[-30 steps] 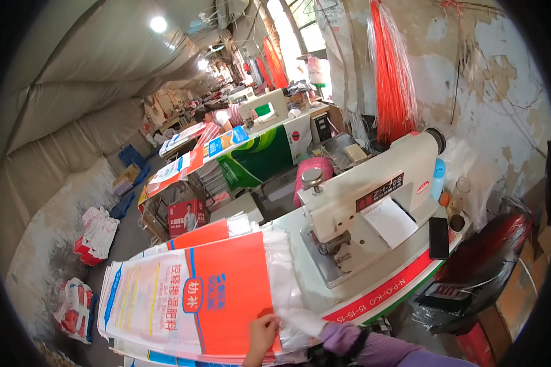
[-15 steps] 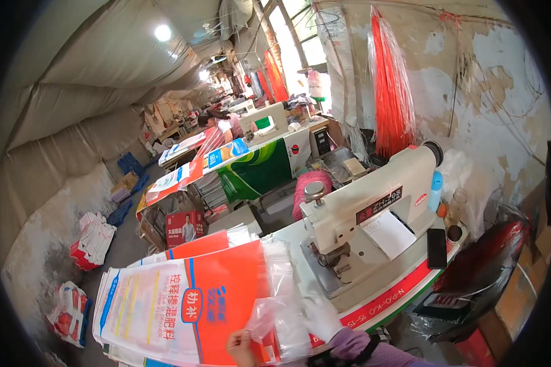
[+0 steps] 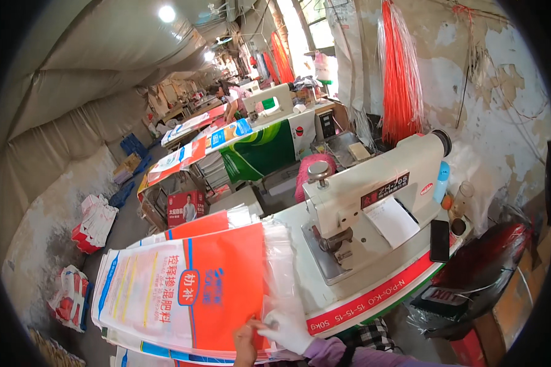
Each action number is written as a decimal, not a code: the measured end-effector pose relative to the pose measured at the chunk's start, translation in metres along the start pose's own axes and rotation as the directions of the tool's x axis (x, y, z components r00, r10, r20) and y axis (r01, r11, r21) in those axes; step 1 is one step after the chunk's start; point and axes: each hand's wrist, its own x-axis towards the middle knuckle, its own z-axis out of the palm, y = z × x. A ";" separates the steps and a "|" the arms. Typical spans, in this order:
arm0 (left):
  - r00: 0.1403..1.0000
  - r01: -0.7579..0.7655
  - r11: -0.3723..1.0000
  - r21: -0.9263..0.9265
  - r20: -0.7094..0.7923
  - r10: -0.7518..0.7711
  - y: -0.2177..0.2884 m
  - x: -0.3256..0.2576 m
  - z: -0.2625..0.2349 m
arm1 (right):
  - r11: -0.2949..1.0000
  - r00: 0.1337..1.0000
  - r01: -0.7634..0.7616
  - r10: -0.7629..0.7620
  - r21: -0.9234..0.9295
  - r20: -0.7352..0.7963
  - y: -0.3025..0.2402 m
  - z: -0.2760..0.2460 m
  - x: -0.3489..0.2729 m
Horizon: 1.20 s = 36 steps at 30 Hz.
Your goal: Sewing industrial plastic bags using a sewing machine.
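A stack of red-and-white printed woven plastic bags lies in front of me, with clear plastic liner sticking out along its right end. My bare left hand is closed at the near right corner of the top bag, fingers pinching its edge. Against it, my right hand, in a white glove, has its fingertips brought together at the same edge; exactly which layer they grip is too small to make out. To the right of the stack stands a white industrial sewing machine.
A notepad rests against the machine, with a black phone, a blue bottle and a glass jar beside it. Red strands hang on the wall. Beyond are another sewing table and a person. Bundles lie on the left floor.
My right hand has moved left off the stack's liner end to meet my left hand at the bag edge. The clear film lifted by my left hand has gone down. The view has shifted slightly.
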 end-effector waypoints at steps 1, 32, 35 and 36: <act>0.998 -0.062 0.963 -0.263 -0.031 0.056 -0.013 0.008 -0.002 | 1.000 1.000 -0.015 0.015 0.005 0.008 0.003 0.004 0.005; 0.795 -0.517 0.521 0.679 0.606 -0.002 0.009 0.042 -0.042 | 0.977 0.984 0.147 -0.160 0.157 0.077 0.004 0.018 -0.025; 0.834 -0.282 0.697 0.660 0.528 -0.162 -0.003 0.043 -0.050 | 0.932 0.971 -0.154 0.082 0.328 0.224 0.009 0.002 -0.026; 0.890 -0.159 0.681 0.715 0.402 -0.214 0.013 0.037 -0.041 | 0.981 0.971 0.053 -0.094 0.184 0.219 0.019 0.001 -0.025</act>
